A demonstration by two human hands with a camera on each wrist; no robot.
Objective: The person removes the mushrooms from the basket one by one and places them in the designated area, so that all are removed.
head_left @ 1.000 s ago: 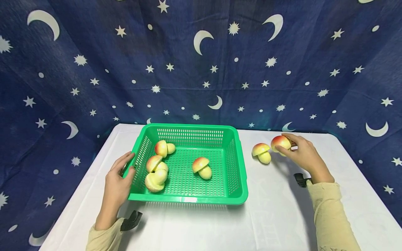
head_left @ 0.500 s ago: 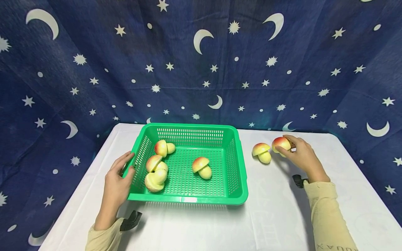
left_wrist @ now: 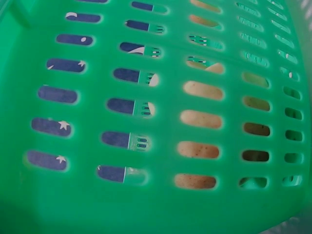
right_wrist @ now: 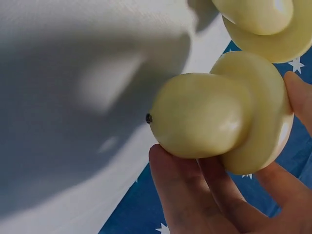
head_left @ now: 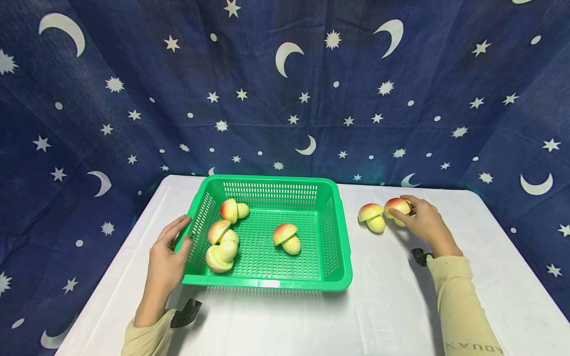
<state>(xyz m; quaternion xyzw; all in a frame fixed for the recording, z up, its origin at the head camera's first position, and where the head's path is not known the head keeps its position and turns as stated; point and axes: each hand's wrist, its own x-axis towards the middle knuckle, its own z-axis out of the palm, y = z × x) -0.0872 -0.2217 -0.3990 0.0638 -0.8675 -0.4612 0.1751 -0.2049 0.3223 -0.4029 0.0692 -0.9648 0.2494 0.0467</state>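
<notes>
In the head view, my right hand (head_left: 425,220) grips a toy mushroom (head_left: 396,210) with a red-yellow cap and pale stem. The right wrist view shows its underside, a yellow stem (right_wrist: 202,117) with a dark dot at its tip, held between thumb and fingers. Just left of it, a second mushroom (head_left: 373,217) lies on the table. My left hand (head_left: 166,257) holds the left rim of a green plastic basket (head_left: 267,284), thumb lapping over the edge. Only the slotted basket wall (left_wrist: 161,204) fills the left wrist view; the left fingers are hidden there.
Inside the basket, several more mushrooms lie: a group against the left side, including a mushroom (head_left: 229,211) at the back, and a single mushroom (head_left: 287,239) right of the middle. A white cloth covers the table (head_left: 276,326). Behind hangs a dark blue moon-and-star curtain (head_left: 249,64).
My right hand, with its mushroom, has come slightly lower and closer to the mushroom on the table. The left hand and the basket have stayed in place.
</notes>
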